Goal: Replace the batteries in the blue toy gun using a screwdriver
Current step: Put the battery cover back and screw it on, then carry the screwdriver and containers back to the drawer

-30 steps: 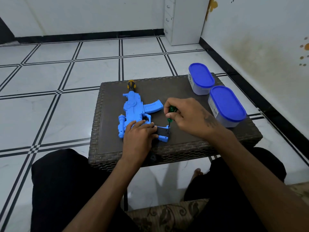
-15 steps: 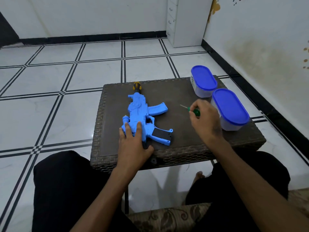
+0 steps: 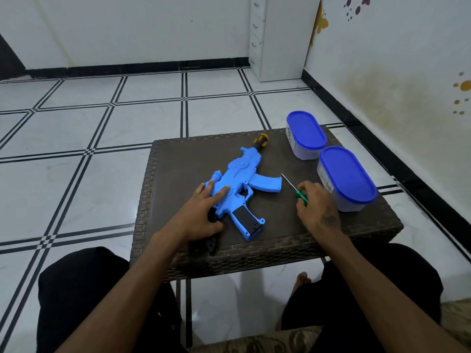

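Note:
The blue toy gun (image 3: pixel 240 179) lies flat on the small brown wicker table (image 3: pixel 175 159), its yellow-and-black muzzle pointing away from me and its grip, with a black panel, toward the front edge. My left hand (image 3: pixel 201 212) rests flat on the gun's rear body, fingers spread. To the right of the gun, my right hand (image 3: pixel 317 205) is closed around the green handle of a thin screwdriver (image 3: pixel 295 188), low over the table. The metal shaft points away to the upper left, clear of the gun.
Two translucent tubs with blue lids, the far tub (image 3: pixel 305 135) and the near tub (image 3: pixel 346 178), stand at the table's right side, close to my right hand. A white drawer unit (image 3: pixel 276 36) stands against the far wall. My knees in black trousers flank the table.
My right hand lifted the screwdriver off the gun's grip, carried it rightward and lowered it toward the table. My left hand slid from the grip up onto the gun's rear body.

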{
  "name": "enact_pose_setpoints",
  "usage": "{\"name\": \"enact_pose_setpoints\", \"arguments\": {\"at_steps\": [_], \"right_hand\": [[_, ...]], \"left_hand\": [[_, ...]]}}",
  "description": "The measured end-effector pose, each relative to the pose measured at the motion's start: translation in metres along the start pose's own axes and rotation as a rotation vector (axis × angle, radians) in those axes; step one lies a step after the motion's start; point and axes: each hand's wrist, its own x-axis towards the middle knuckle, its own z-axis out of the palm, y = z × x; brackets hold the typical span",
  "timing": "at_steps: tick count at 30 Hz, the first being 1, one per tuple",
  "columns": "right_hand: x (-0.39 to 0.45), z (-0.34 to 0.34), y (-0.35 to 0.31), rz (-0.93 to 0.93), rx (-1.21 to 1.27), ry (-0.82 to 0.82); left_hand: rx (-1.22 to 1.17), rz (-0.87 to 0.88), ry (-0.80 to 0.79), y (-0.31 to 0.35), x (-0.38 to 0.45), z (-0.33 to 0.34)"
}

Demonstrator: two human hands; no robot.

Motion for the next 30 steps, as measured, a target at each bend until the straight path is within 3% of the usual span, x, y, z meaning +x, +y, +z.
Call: {"name": "enact_pose_setpoints", "arguments": {"at_steps": [15, 18, 22, 25, 30], "right_hand": [[0.007, -0.006, -0.001, 0.058, 0.008, 0.009], [0.009, -0.008, -0.001, 0.083, 0.101, 0.033], [0.012, -0.016, -0.007, 0.145, 0.307, 0.118], [0.015, -0.022, -0.014, 0.165, 0.493, 0.16], [0.01, -0.025, -0.023, 0.186, 0.694, 0.144]], "left_hand": [[0.078, 0.116, -0.099, -0.021, 0.023, -0.026], [0.105, 0.112, -0.021, -0.017, 0.02, -0.024], [-0.003, 0.114, 0.254, 0.014, 0.018, -0.019], [-0.311, 0.003, 0.36, 0.058, 0.031, -0.008], [-1.07, -0.328, 0.096, 0.128, 0.058, -0.002]]}}
